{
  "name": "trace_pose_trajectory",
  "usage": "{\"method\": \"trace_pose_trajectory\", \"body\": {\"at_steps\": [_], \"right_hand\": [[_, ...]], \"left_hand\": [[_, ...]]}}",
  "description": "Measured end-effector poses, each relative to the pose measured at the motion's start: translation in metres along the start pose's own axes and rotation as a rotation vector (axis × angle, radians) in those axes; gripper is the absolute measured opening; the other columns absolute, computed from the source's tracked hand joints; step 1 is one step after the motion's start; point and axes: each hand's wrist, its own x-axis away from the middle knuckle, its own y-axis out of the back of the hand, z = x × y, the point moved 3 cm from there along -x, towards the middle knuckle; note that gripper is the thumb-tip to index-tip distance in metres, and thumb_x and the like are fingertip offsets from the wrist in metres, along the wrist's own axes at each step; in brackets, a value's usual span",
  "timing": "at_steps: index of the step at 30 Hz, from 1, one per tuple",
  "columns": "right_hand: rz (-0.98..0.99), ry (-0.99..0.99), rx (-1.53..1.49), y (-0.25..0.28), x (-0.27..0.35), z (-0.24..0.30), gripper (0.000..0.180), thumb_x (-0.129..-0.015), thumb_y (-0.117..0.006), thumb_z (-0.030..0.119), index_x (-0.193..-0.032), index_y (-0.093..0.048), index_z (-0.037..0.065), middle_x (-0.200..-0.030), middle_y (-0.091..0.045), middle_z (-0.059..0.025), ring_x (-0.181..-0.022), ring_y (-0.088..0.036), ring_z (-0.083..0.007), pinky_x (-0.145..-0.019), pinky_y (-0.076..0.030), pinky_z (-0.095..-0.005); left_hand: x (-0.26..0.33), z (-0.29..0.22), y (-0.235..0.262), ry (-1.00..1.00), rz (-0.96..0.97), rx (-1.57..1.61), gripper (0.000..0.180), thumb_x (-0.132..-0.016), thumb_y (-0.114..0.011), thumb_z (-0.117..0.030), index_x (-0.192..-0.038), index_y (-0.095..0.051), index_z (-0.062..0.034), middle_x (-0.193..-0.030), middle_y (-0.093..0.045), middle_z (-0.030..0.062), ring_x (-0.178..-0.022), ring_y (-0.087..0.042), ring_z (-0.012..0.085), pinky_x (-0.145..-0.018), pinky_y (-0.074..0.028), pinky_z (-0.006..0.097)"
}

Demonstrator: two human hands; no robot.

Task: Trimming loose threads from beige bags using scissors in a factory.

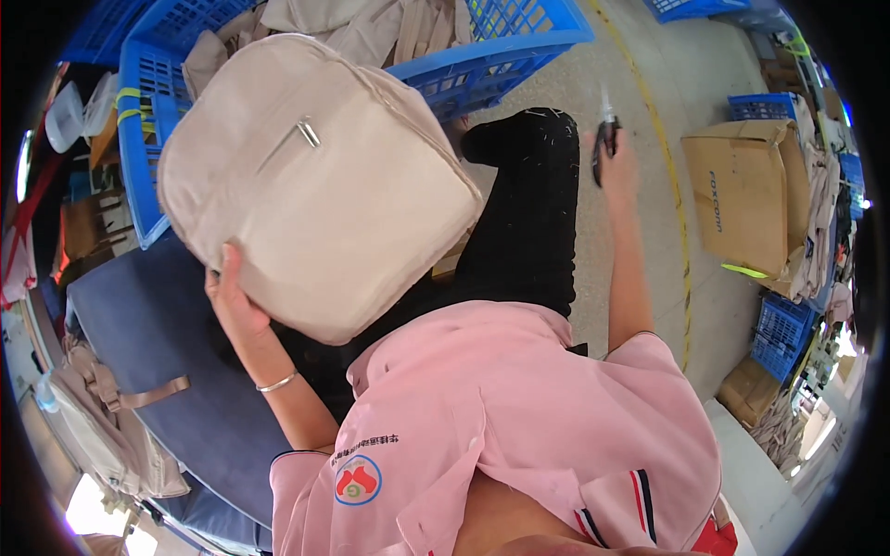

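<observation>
A beige backpack (334,213) is held up on the left, its front with a short metal-coloured zip pull (308,132) facing me. My left hand (236,301) grips its lower left edge, thumb on the front panel and the fingers mostly hidden behind. Out to the right, over the floor and apart from the backpack, my right hand (621,165) is closed round the black handles of a pair of scissors (606,148). Their blades point away from me and look blurred.
Behind the backpack stands a blue plastic crate (473,60) with beige bags (357,42). A dark blue padded surface (158,324) lies at left, with another beige bag (107,417) beyond. Rightward are a yellow floor line (669,167), a cardboard box (742,190) and a blue basket (783,334).
</observation>
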Motion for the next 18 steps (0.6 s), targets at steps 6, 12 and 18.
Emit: {"method": "trace_pose_trajectory", "body": {"at_steps": [6,12,18], "right_hand": [[0.143,-0.260,-0.363,-0.006,0.030,0.049,0.046,-0.090,-0.065,0.047,-0.098,-0.058,0.002,-0.080,-0.065,-0.0149,-0.081,-0.066,-0.0302,-0.074,-0.049,-0.0404],[0.174,-0.136,-0.538,-0.017,0.055,0.069,0.027,-0.097,-0.056,0.025,-0.105,-0.061,-0.001,-0.108,-0.068,-0.0136,-0.100,-0.064,-0.0236,-0.092,-0.046,-0.0353],[0.123,0.027,-0.313,-0.021,0.069,0.043,0.037,-0.098,-0.056,0.037,-0.105,-0.061,0.000,-0.099,-0.067,-0.0161,-0.091,-0.063,-0.0275,-0.081,-0.047,-0.0390]], "left_hand": [[0.030,-0.081,0.038,-0.413,-0.091,-0.017,0.052,-0.088,-0.072,-0.022,-0.127,-0.053,0.0063,-0.118,-0.063,0.0143,-0.103,-0.064,0.0245,-0.087,-0.054,0.038],[0.101,-0.194,0.099,-0.911,-0.271,-0.027,0.050,-0.091,-0.067,-0.020,-0.131,-0.050,0.0049,-0.126,-0.059,0.0167,-0.109,-0.061,0.0258,-0.092,-0.052,0.038],[0.142,-0.290,0.172,-1.185,-0.487,0.192,0.047,-0.095,-0.062,-0.020,-0.128,-0.049,0.0103,-0.125,-0.059,0.0185,-0.109,-0.061,0.0273,-0.092,-0.053,0.038]]}}
